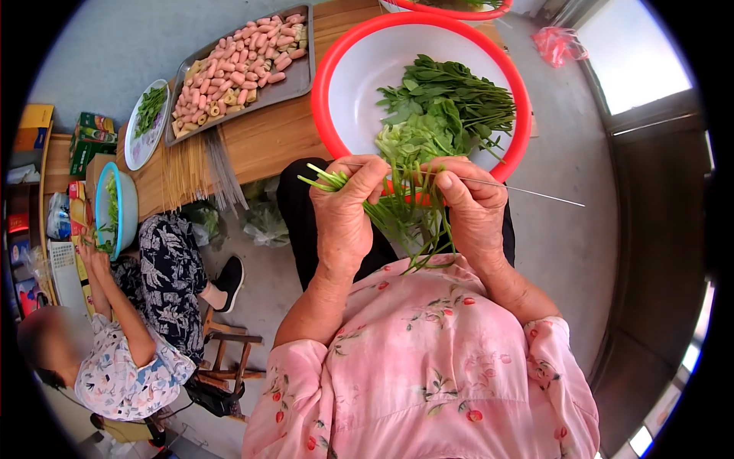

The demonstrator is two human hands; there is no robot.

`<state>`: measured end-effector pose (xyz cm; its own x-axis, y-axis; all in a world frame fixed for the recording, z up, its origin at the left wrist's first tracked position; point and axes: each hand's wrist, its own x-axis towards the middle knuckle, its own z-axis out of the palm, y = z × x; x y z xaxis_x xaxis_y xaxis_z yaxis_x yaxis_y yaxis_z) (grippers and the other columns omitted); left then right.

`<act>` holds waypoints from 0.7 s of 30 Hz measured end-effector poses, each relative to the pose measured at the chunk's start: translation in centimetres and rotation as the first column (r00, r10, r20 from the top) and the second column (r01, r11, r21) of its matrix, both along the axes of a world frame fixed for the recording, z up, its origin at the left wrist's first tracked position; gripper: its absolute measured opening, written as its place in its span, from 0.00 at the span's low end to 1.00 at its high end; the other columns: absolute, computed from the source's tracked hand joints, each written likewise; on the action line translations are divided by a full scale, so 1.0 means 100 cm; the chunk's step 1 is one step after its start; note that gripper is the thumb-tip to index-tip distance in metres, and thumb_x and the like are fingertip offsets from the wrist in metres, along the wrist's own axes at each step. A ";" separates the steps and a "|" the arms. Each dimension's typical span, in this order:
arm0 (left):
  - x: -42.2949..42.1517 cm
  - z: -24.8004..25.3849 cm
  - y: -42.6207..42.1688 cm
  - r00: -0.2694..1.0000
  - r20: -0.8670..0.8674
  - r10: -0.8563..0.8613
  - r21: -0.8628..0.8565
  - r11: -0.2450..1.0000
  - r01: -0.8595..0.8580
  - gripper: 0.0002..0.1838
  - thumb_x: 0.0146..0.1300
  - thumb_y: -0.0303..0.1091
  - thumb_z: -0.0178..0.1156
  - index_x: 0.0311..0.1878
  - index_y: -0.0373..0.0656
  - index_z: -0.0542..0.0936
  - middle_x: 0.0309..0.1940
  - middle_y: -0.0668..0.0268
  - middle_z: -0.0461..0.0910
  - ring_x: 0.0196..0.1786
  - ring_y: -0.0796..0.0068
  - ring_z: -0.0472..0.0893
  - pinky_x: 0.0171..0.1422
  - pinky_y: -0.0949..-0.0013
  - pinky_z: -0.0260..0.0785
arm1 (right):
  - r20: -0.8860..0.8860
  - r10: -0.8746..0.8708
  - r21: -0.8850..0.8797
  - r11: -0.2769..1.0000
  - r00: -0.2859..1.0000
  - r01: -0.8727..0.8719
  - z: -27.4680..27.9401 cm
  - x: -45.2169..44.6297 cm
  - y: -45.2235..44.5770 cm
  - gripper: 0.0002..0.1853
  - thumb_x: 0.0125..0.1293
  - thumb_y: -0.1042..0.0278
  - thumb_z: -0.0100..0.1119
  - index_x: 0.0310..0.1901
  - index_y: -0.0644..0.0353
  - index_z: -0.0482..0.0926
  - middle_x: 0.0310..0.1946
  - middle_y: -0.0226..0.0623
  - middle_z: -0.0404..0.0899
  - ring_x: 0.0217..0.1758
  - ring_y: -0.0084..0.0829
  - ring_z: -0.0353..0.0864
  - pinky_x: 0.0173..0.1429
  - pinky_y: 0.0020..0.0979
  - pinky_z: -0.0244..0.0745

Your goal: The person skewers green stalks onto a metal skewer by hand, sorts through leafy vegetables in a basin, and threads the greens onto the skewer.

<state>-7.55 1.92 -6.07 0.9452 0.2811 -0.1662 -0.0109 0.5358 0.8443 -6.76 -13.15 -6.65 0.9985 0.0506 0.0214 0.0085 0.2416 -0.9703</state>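
Note:
My left hand [342,218] is closed around a small bunch of green leafy stems [405,222], whose pale cut ends stick out past the thumb. A thin metal skewer [547,196] runs across both hands, its free end reaching out to the right. My right hand [478,214] pinches the skewer together with some of the stems; the leaves hang down between my hands. Just beyond them stands a white basin [355,84] with a red rim, holding dark leafy greens [459,92] and paler lettuce-like leaves [420,134].
On the wooden table [267,149] are a metal tray [302,76] of skewered-looking pink sausage pieces, an oval plate [136,157] of greens, and bamboo and metal skewers [218,168]. At left, another person [134,367] sits handling greens at a blue basin [126,214].

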 end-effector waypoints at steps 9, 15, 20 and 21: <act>0.005 -0.007 0.004 0.977 -0.074 -0.198 -0.031 0.980 0.196 0.16 0.55 0.29 0.66 0.45 0.34 0.76 0.27 0.69 0.76 0.21 0.87 0.67 0.22 0.82 0.54 | -0.128 0.046 -0.020 0.999 0.991 -0.049 -0.015 0.005 -0.003 0.14 0.64 0.68 0.59 0.46 0.69 0.78 0.36 0.39 0.81 0.36 0.27 0.81 0.43 0.29 0.79; 0.009 -0.018 0.005 0.944 -0.208 -0.255 -0.007 0.966 0.260 0.27 0.55 0.26 0.63 0.58 0.35 0.66 0.30 0.67 0.76 0.23 0.84 0.71 0.24 0.80 0.61 | -0.182 0.052 0.234 0.972 0.982 -0.008 -0.013 0.013 -0.007 0.13 0.64 0.68 0.58 0.45 0.69 0.77 0.35 0.41 0.81 0.35 0.30 0.82 0.40 0.34 0.82; 0.013 -0.012 0.012 0.897 -0.280 -0.343 0.283 0.863 0.419 0.28 0.56 0.29 0.64 0.58 0.33 0.65 0.26 0.69 0.74 0.25 0.83 0.73 0.26 0.79 0.63 | -0.216 0.074 0.293 0.956 0.974 -0.008 -0.012 0.014 -0.007 0.13 0.64 0.67 0.58 0.45 0.68 0.77 0.35 0.40 0.81 0.34 0.31 0.82 0.40 0.34 0.82; 0.016 -0.008 0.013 0.897 -0.303 -0.322 0.335 0.845 0.416 0.32 0.55 0.29 0.65 0.60 0.33 0.62 0.23 0.69 0.74 0.21 0.85 0.70 0.24 0.81 0.60 | -0.231 0.065 0.298 0.954 0.971 0.007 -0.011 0.014 -0.008 0.12 0.64 0.67 0.58 0.44 0.67 0.77 0.35 0.40 0.81 0.34 0.31 0.82 0.40 0.34 0.82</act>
